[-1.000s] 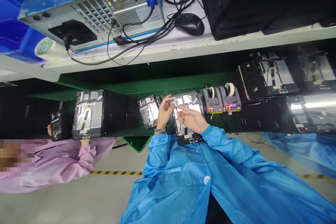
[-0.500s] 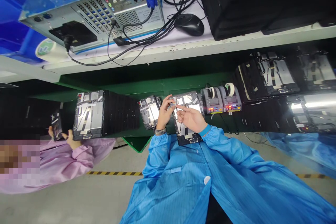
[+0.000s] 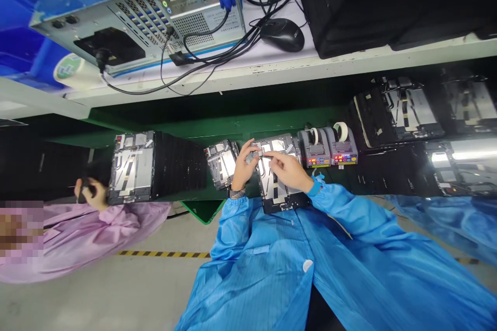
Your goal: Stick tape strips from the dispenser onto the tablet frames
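Observation:
An opened tablet [image 3: 276, 191], its silvery inner parts and dark ribbon cables showing, lies in front of me at the bench edge. Over its upper left corner my left hand [image 3: 243, 166] has thumb and forefinger brought close together; whatever is between them is too small to make out. My right hand [image 3: 290, 171] reaches across the tablet from the right, forefinger stretched toward the left fingertips and the other fingers curled. Any small thing in its fingers cannot be made out. A smaller-looking opened device [image 3: 222, 164] lies just left of my left hand.
Two tape dispensers [image 3: 316, 150] with lit displays stand right of the tablet. To the left is a row of dark tablets with an opened tablet [image 3: 132, 168] at its end. More opened tablets [image 3: 413, 108] lie right. A co-worker's hand [image 3: 95, 194] is at far left. A computer mouse [image 3: 282, 35] rests on the shelf.
My right hand has shifted slightly right and down, its fingers more bent. My left hand stays nearly in place. The co-worker's hands at the left have moved.

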Motion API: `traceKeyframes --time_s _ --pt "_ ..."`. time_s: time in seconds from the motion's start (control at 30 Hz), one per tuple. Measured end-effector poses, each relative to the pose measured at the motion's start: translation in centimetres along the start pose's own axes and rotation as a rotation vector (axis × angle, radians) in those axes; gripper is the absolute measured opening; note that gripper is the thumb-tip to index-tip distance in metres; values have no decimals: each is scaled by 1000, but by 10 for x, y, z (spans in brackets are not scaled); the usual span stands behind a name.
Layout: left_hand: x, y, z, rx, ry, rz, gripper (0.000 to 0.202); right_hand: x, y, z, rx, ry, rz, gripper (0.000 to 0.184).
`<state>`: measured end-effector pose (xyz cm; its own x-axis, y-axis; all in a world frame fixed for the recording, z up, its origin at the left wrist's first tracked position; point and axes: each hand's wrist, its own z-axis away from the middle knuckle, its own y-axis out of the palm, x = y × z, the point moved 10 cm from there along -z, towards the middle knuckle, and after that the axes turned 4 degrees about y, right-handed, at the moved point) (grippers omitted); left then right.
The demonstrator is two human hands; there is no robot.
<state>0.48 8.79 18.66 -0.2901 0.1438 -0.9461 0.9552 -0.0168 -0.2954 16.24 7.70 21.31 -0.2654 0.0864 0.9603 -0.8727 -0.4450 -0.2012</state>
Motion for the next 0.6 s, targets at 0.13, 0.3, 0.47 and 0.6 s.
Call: traceKeyframes --time_s 0.13,0.3,0.47,0.6 --pt "2 0 0 -11 9 13 25 16 12 -20 102 -261 673 39" --pt "4 1 -1 3 12 32 27 6 19 -29 224 -324 925 44" --pt "4 -1 -3 -32 14 2 25 12 18 -29 254 -391 850 39" --pt "-2 0 -6 -11 44 -52 17 33 -35 -18 -79 -405 478 32"
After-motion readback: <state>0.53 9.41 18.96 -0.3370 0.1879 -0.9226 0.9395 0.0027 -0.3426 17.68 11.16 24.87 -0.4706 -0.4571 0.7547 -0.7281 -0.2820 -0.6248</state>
